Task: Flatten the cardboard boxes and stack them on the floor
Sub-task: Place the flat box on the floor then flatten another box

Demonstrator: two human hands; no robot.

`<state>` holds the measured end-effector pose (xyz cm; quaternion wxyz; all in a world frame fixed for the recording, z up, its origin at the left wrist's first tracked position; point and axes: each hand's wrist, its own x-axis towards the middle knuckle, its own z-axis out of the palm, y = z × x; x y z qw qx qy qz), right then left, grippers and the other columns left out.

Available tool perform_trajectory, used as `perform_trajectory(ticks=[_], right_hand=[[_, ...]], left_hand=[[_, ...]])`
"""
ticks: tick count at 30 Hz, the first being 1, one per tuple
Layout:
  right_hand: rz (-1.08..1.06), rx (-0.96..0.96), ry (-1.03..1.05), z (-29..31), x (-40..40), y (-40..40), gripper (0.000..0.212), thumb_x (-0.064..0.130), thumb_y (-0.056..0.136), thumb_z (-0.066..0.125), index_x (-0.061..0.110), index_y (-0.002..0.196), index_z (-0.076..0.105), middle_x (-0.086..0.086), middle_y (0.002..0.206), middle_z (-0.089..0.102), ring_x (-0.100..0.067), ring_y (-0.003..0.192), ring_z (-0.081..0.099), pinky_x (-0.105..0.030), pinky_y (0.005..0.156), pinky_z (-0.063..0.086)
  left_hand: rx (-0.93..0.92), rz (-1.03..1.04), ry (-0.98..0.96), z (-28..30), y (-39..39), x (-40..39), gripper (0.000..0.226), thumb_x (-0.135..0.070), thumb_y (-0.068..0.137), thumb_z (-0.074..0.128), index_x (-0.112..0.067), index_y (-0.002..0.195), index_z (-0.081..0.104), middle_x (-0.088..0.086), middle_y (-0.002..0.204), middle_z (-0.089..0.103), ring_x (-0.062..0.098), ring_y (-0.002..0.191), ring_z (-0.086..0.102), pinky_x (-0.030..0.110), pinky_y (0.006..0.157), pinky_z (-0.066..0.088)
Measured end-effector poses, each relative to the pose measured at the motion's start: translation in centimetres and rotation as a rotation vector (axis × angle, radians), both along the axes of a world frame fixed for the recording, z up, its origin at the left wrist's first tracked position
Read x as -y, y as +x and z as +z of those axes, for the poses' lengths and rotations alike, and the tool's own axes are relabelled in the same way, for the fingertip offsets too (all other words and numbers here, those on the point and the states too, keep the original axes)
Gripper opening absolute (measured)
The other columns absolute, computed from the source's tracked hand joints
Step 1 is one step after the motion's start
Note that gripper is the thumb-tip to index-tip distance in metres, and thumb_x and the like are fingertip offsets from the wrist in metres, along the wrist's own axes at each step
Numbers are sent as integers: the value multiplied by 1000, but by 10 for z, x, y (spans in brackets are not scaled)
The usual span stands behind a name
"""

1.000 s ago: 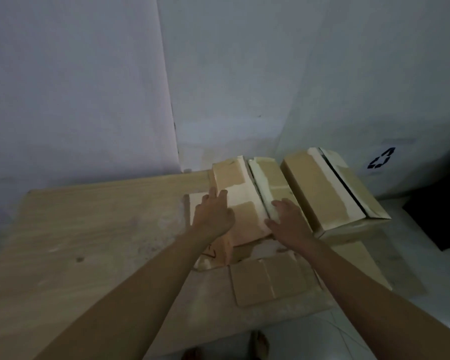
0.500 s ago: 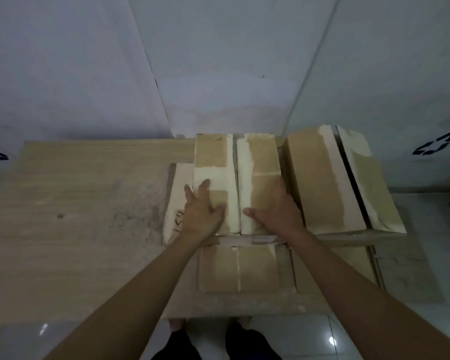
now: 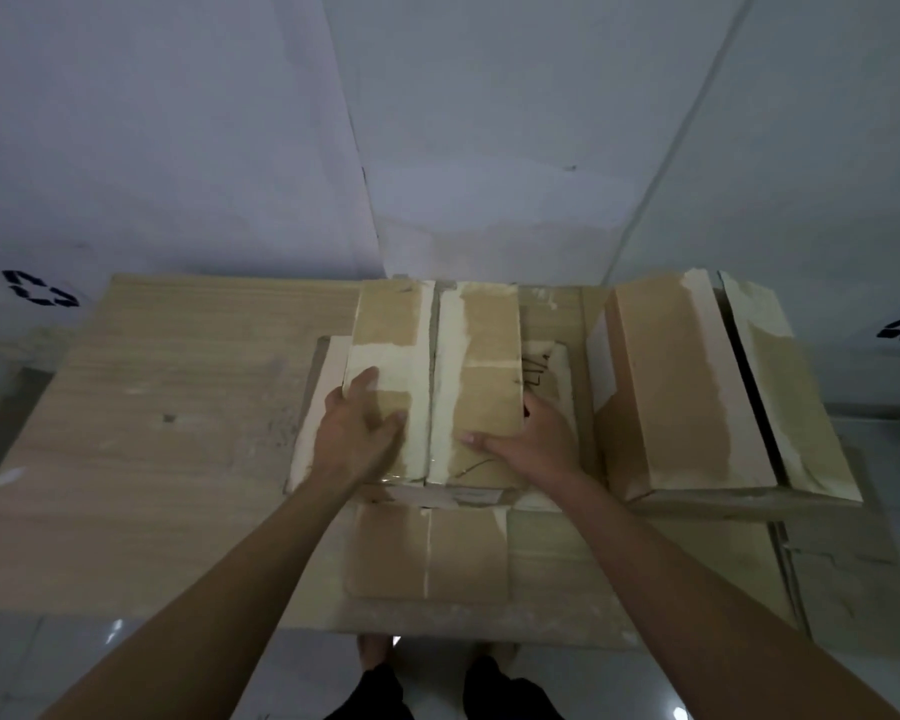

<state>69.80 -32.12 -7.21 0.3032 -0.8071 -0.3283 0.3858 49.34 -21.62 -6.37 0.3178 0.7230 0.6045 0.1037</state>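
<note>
Both palms are pressing the box (image 3: 435, 387) flat on the desk (image 3: 178, 407), left hand (image 3: 357, 439) and right hand (image 3: 533, 444) spread wide, holding nothing; next it probably needs lifting down to the floor (image 3: 894, 589).

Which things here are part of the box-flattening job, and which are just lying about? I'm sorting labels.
Job:
middle box, under both hands
left hand, flat on it
right hand, at its right edge
right box, not yet flattened
flat cardboard near the table's front edge

Lying about:
table
recycling mark on the wall
</note>
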Motion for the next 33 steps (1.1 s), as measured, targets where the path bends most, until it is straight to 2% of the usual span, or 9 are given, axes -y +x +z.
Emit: perform_trajectory(ticks=[5, 8, 12, 17, 22, 26, 29, 31, 33], right_hand=[[43, 27, -24, -3, -20, -36, 99, 69, 45, 86, 30, 131, 55, 7, 124, 64, -17, 112, 63, -39, 93, 55], [45, 81, -42, -2, -31, -54, 107, 57, 60, 87, 25, 148, 36, -1, 140, 53, -25, 126, 54, -40, 102, 48], [80, 275, -67, 2, -41, -80, 131, 63, 68, 80, 24, 158, -6, -6, 165, 9, -31, 150, 17, -51, 115, 27], [132, 400, -153, 4, -51, -107, 139, 69, 62, 76, 25, 156, -17, -11, 165, -17, -35, 152, -11, -61, 120, 5], [32, 246, -35, 28, -48, -106, 108, 57, 66, 67, 27, 157, 16, -3, 164, 16, -30, 150, 17, -54, 119, 24], [-203, -45, 176, 63, -33, -65, 58, 15, 88, 56, 25, 145, 45, 5, 131, 57, -11, 108, 58, -27, 81, 46], [-263, 174, 140, 63, -7, -28, 60, 14, 85, 58, 25, 142, 44, 4, 119, 63, -11, 90, 64, -23, 59, 45], [-207, 486, -30, 52, 8, -20, 71, 22, 84, 64, 21, 148, 34, -5, 135, 55, -24, 114, 60, -30, 77, 52], [-138, 653, -142, 33, 13, -24, 83, 28, 90, 63, 13, 157, 16, -15, 161, 24, -33, 145, 30, -43, 112, 38]], left_hand=[[-51, 9, 23, -5, -36, -18, 70, -46, 90, 63, -33, 150, 30, 15, 144, 41, 34, 121, 52, 42, 98, 43], [-61, 52, 25, -10, -47, -24, 69, -49, 88, 64, -34, 147, 32, 13, 141, 44, 33, 119, 54, 42, 96, 46], [-40, 91, 37, -13, -42, -26, 68, -49, 84, 68, -37, 143, 36, 12, 137, 45, 34, 116, 55, 44, 92, 48], [-13, 92, 30, -17, -42, -31, 69, -48, 84, 69, -37, 143, 35, 13, 141, 41, 36, 117, 54, 47, 91, 51], [-38, 71, 51, -15, -36, -34, 69, -44, 84, 72, -35, 143, 38, 11, 154, 25, 35, 134, 39, 51, 101, 45], [-128, -20, 148, -13, -23, -30, 60, -28, 88, 68, -32, 142, 42, 11, 163, 4, 36, 148, 10, 58, 114, 25], [-216, -62, 81, -15, -13, -27, 73, -50, 87, 60, -34, 149, 25, 16, 163, -13, 43, 148, -8, 66, 115, 8], [-321, -127, 33, -18, -9, -26, 103, -76, 75, 55, -35, 153, 3, 18, 159, -26, 46, 145, -20, 69, 111, -2], [-393, -175, -10, -18, -7, -28, 122, -85, 64, 57, -34, 153, -9, 19, 156, -33, 48, 143, -24, 73, 109, -1]])
